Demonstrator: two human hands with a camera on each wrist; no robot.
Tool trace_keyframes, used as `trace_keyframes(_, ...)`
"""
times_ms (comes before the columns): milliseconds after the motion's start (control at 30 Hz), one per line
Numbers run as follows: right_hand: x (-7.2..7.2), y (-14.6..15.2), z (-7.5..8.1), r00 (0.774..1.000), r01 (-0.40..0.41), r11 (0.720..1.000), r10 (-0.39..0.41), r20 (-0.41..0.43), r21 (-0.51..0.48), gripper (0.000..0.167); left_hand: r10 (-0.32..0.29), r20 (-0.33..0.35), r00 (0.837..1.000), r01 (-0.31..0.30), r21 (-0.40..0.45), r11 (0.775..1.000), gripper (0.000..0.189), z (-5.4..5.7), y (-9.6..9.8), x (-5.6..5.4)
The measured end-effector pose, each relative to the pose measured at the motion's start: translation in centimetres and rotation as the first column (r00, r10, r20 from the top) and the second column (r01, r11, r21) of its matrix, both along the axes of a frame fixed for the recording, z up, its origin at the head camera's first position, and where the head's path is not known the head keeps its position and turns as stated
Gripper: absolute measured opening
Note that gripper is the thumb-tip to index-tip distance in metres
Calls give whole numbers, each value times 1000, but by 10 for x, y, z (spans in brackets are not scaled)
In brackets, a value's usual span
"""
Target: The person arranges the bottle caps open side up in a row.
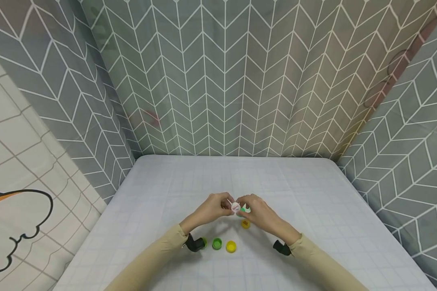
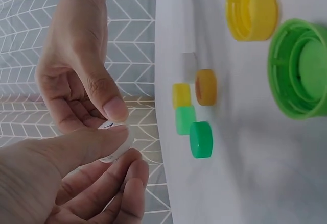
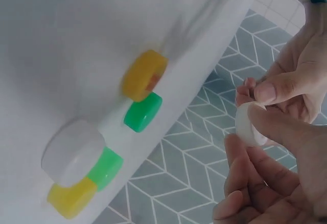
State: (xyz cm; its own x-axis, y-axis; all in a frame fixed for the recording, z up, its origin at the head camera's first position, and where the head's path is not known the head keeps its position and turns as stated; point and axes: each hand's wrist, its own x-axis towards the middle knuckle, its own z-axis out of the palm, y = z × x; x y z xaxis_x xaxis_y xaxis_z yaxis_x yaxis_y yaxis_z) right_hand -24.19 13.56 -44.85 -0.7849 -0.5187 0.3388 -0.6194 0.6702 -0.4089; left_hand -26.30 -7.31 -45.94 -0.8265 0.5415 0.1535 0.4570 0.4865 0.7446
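Note:
A small white bottle cap [image 1: 235,207] with a printed top is raised over the table between both hands. My left hand [image 1: 217,205] pinches it from the left, thumb and fingers at its rim. From the other side my right hand [image 1: 259,210] pinches the same cap, as the right wrist view also shows. Below the hands lie an orange cap [image 3: 144,76] and a green cap [image 3: 143,112]. Close by are a light green cap [image 3: 106,168], a yellow cap [image 3: 71,198] and another white cap [image 3: 73,153].
Nearer me, a yellow cap [image 1: 231,246] and a green cap [image 1: 217,243] lie with their hollow sides up. Another green cap [image 1: 204,242] is partly hidden by the black camera [image 1: 194,243] on the left wrist. Patterned curtains [image 1: 225,81] border the white-covered table [image 1: 167,178].

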Motion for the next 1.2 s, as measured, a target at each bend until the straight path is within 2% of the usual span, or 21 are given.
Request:
trace_keyframes(233,-2,4,3,998,-9,999,7,-66,-39,17,27,28,999,-29,63,998,10,4,-2,0)
trace_keyframes(500,-1,6,5,995,5,999,-10,-99,-54,15,37,102,994,-47,101,994,17,8,-1,3)
trace_keyframes(600,0,7,5,996,12,999,-16,-93,-45,16,47,96,994,-57,103,993,16,7,0,3)
trace_keyframes(833,4,6,5,998,-3,1000,1,-64,-27,22,61,33,998,-63,66,996,12,6,-1,3)
trace_keyframes(1033,5,5,3,999,15,1000,-16,-50,-11,39,40,32,999,-43,79,996,31,4,1,4)
trace_keyframes(1133,6,6,4,998,11,1000,-11,-63,-6,42,40,29,999,-42,65,997,46,3,3,4)
trace_keyframes(1200,6,6,6,997,4,1000,-4,-71,-5,42,36,21,999,-37,58,998,48,3,4,4)
